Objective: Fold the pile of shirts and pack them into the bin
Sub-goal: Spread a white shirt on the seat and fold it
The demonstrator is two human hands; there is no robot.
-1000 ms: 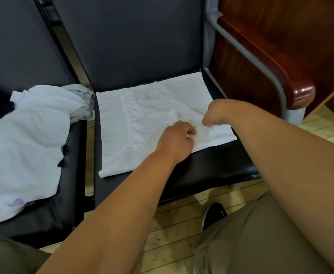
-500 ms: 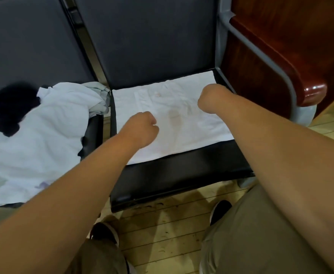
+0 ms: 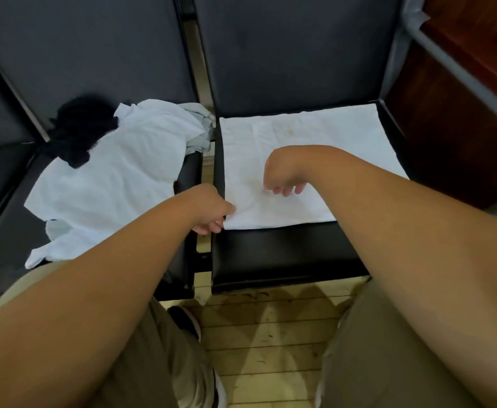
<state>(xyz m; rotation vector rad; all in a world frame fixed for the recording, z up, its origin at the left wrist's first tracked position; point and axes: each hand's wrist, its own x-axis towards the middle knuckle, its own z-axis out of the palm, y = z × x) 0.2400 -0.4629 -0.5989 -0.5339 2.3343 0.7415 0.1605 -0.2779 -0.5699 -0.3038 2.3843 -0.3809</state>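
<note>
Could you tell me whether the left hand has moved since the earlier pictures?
Yes: the left hand has moved leftward across the folded shirt, from its middle to its near-left corner.

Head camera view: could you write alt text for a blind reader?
A person's left hand pinches the near left corner of a white shirt spread flat on a black seat, the right hand loosely curled over it. A pile of shirts lies on the next seat.
</note>
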